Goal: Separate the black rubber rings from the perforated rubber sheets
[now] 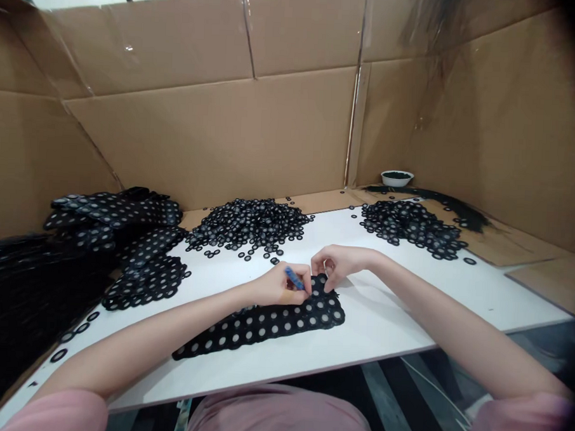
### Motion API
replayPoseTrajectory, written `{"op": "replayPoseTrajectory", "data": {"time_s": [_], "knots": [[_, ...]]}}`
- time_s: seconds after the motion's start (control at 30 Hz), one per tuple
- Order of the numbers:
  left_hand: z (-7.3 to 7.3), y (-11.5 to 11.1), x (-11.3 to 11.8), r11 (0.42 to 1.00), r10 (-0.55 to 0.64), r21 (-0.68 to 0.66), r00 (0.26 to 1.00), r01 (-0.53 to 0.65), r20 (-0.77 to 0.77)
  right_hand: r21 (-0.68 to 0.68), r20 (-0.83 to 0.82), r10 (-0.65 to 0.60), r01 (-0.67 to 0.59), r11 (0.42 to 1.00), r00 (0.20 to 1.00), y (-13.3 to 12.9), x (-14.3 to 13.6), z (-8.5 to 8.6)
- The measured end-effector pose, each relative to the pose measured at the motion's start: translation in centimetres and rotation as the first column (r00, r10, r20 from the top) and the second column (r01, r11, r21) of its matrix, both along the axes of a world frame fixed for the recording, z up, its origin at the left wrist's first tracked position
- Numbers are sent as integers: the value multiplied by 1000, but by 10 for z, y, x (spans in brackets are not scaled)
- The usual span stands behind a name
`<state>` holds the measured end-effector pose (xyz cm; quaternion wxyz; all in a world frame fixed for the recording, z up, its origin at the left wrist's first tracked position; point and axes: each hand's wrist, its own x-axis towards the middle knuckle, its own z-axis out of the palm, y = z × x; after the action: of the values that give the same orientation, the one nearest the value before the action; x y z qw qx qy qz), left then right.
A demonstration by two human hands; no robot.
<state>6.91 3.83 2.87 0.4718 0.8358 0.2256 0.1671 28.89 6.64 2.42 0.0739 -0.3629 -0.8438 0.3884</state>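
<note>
Tall brown cardboard walls (200, 129) closed in the workplace on its far side and both flanks, with a bright strip crossed by dark bars above them. A white board (377, 337) served as the work surface.

The left hand (284, 286) was closed around a slim blue-handled tool (294, 278), its tip end hidden at the fingers. Just beside it, the right hand (337, 265) was curled narrow, thumb and fingertips on the upper right corner of a panel of joined black rings (248, 333). That panel lay on the near middle of the board, slanting down to the left beneath the left forearm, its pale dots being the board seen through the ring holes.

Beyond the hands, a large heap of loose black rings (253, 223) spread at the board's far edge, and a second ring pile (411, 228) lay to the right. Behind that pile, a white bowl (396, 182) with dark contents stood near the cardboard corner, and a bundle of black strands (459, 210) trailed beside it. On the left sat folded ring mesh (116, 214), next to a dark fibrous mass (17, 292), with a few stray rings (59, 356) along the board's edge.
</note>
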Motion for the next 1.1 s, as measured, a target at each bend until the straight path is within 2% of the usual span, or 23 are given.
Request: {"op": "replayPoseTrajectory", "data": {"time_s": [0.17, 0.3, 0.4, 0.57, 0.83, 1.1], "knots": [[-11, 10, 14, 988, 152, -65, 963, -141, 222, -30, -23, -30, 29, 999, 999, 1, 4, 0], [-24, 11, 18, 972, 231, -18, 940, -234, 252, -9, -10, -60, 60, 998, 998, 2, 3, -4], [-27, 10, 18, 971, 228, 24, 947, -239, 225, -8, 14, -63, 64, 998, 998, 2, 0, -4], [-24, 8, 19, 964, 245, 58, 951, -259, 188, -36, 15, -83, 83, 996, 996, 1, -2, -3], [-23, 7, 22, 966, 227, 85, 958, -244, 176, 15, 27, -83, 83, 996, 996, -1, -2, -2], [-24, 9, 29, 968, 246, 0, 953, -250, 175, 65, 53, -87, 83, 994, 995, -2, -5, 1]]}}
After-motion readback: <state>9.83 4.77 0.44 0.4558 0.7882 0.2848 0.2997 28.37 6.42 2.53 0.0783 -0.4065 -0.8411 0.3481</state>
